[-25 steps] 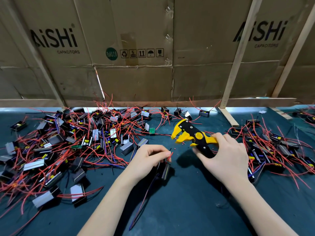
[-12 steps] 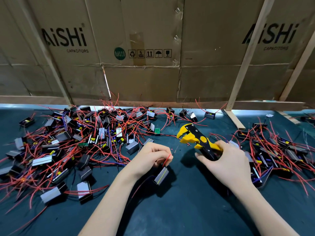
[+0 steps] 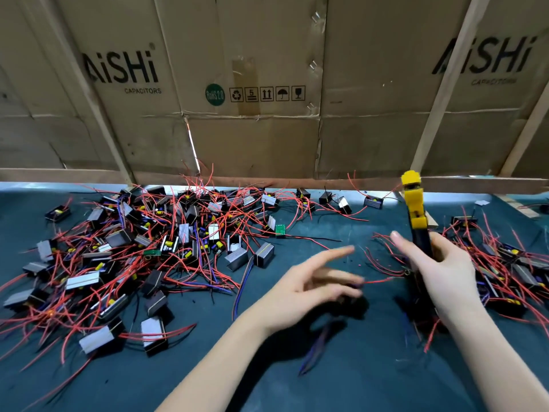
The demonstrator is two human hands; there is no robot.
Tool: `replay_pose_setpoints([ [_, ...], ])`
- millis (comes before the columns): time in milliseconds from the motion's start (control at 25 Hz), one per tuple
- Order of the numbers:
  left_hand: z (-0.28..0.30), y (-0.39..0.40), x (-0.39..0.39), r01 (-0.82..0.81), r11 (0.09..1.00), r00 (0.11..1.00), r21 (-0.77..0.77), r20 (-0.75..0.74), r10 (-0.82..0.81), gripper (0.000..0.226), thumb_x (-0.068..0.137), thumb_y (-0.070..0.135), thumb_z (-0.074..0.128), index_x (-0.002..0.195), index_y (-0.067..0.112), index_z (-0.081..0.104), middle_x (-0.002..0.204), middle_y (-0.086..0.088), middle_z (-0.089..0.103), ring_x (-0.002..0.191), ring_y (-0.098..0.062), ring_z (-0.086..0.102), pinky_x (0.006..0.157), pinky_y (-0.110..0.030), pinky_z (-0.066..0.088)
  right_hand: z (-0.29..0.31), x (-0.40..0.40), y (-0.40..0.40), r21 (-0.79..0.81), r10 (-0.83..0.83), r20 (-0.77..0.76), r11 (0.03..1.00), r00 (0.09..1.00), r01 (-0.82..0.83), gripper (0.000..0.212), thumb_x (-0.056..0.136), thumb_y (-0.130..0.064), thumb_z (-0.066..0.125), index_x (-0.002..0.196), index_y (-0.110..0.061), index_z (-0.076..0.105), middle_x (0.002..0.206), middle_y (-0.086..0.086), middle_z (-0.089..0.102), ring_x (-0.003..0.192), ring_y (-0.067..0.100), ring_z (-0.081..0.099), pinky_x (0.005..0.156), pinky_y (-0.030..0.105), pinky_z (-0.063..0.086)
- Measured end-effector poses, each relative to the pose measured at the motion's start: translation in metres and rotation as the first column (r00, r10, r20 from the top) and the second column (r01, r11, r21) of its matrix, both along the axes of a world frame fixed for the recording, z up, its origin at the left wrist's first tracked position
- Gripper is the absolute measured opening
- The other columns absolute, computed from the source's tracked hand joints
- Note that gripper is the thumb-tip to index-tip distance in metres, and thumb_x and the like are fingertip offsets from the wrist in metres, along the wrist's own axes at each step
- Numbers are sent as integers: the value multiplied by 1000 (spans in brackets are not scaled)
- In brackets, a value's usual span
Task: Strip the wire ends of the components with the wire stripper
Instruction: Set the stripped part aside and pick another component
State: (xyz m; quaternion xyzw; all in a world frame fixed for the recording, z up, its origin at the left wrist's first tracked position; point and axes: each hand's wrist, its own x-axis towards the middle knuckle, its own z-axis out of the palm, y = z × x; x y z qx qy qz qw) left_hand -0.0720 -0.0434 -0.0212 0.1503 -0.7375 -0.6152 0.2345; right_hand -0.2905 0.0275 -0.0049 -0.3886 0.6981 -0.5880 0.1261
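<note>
My right hand [image 3: 442,272] grips the black handles of the wire stripper [image 3: 414,203], which stands upright with its yellow head at the top, over the left edge of the right pile. My left hand [image 3: 309,281] is blurred, its fingers stretched out to the right. Just past its fingertips is a blurred dark component [image 3: 355,295]. From it a red wire [image 3: 380,281] runs toward the right hand and a blue wire [image 3: 315,346] trails below. The blur hides whether the fingers still touch the component.
A large pile of black components with red and blue wires [image 3: 148,251] covers the left of the dark green mat [image 3: 297,382]. A smaller pile [image 3: 511,263] lies at the right. Cardboard boxes [image 3: 252,138] on wooden battens wall off the back.
My left hand held a component by its red wire; now its fingers are spread and it has swung right. My right hand turned the stripper upright and moved right, away from the centre.
</note>
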Motion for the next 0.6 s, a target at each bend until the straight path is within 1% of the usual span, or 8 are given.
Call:
replay_pose_setpoints([
  [80, -3, 4, -8, 130, 990, 991, 58, -32, -128, 79, 96, -15, 42, 155, 24, 7, 142, -13, 50, 128, -32, 54, 103, -28, 42, 3, 1, 1, -112, 152, 147, 984, 977, -136, 57, 52, -75, 76, 68, -22, 65, 62, -7, 53, 66, 18, 46, 65, 34, 39],
  [120, -3, 3, -9, 111, 993, 993, 47, -31, -110, 82, 95, -16, 44, 154, 25, 4, 145, -14, 48, 129, -30, 53, 102, -28, 43, 3, 0, 2, -181, 275, 216, 954, 937, -238, 57, 50, -73, 80, 71, -21, 68, 68, -1, 59, 68, 19, 52, 66, 33, 45],
  [240, 2, -10, 2, -194, 980, 978, -32, -85, 191, 61, 92, -13, 50, 146, 12, 35, 122, -15, 66, 104, -18, 66, 88, -20, 48, 6, 4, 4, -313, 650, 361, 760, 668, -570, 50, 64, -65, 77, 76, -17, 68, 88, 21, 67, 74, 28, 64, 69, 30, 55],
  [320, 10, -23, 16, -473, 880, 873, -48, -165, 460, 43, 91, -14, 50, 128, 6, 54, 98, -13, 74, 84, -13, 67, 77, -14, 47, 6, 10, 3, -272, 724, 440, 672, 531, -689, 46, 81, -58, 60, 78, -13, 63, 98, 22, 70, 84, 34, 67, 75, 36, 54],
  [400, 14, -37, 34, -738, 674, 666, -35, -202, 718, 33, 89, -14, 51, 113, 6, 62, 87, -9, 74, 79, -12, 66, 74, -17, 48, 1, 15, -1, -138, 638, 524, 717, 564, -683, 47, 86, -54, 52, 78, -9, 59, 112, 17, 70, 93, 36, 68, 77, 42, 53],
  [480, 14, -49, 55, -918, 396, 392, -23, -215, 894, 27, 88, -9, 53, 106, 8, 64, 84, -2, 72, 83, -11, 66, 80, -26, 51, -5, 15, -4, -58, 494, 595, 813, 634, -579, 47, 78, -53, 56, 79, -6, 59, 117, 16, 69, 95, 36, 70, 72, 44, 54],
  [560, 12, -57, 76, -994, 105, 105, -11, -219, 970, 22, 87, -3, 55, 102, 10, 64, 83, 9, 67, 77, 3, 61, 85, -30, 49, -6, 9, -6, -62, 397, 626, 883, 671, -465, 50, 71, -54, 61, 86, -6, 60, 109, 19, 68, 93, 36, 72, 69, 45, 57],
  [600, 11, -60, 84, -1000, -6, -2, -19, -204, 979, 20, 87, 0, 55, 101, 11, 63, 83, 11, 65, 72, 7, 57, 84, -32, 47, -5, 4, -6, -45, 352, 604, 911, 715, -410, 53, 67, -56, 64, 87, -7, 60, 105, 18, 67, 90, 33, 73, 72, 45, 57],
])
